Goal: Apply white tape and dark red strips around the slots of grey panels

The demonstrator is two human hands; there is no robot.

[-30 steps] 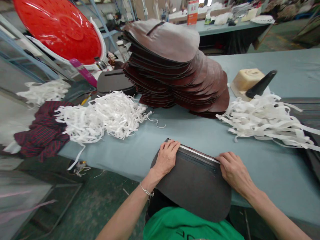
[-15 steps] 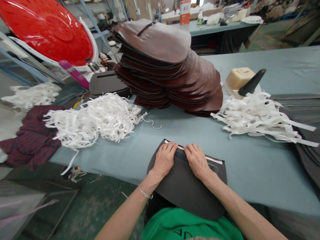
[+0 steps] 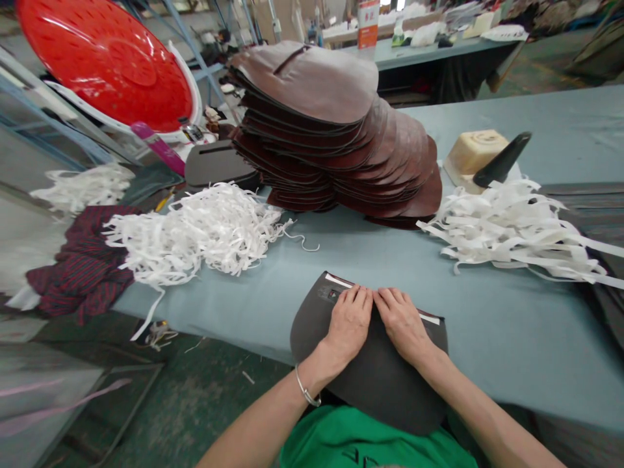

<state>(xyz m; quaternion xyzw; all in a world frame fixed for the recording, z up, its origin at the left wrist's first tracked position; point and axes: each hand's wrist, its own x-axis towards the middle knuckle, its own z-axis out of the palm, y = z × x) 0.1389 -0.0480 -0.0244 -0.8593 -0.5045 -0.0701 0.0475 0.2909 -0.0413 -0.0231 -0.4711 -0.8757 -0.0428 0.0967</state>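
I see left hand [image 3: 350, 318] and right hand [image 3: 398, 320] side by side, fingers together on one dark panel's [image 3: 385, 383] top edge, pinching or not I can't tell, panel overhanging the table [image 3: 511, 338], one brown stack [image 3: 336, 143], one can [image 3: 368, 26], label unreadable to me.

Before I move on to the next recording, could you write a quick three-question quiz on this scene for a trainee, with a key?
1. True or false: the left hand and right hand are at opposite ends of the dark panel.

2. Which wrist wears the bracelet?
A) Right
B) Left
C) Both

3. Fill in: loose ____ strips lie to both sides of the brown stack.

Key:
1. False; they are close together near the middle of its far edge.
2. B.
3. White.
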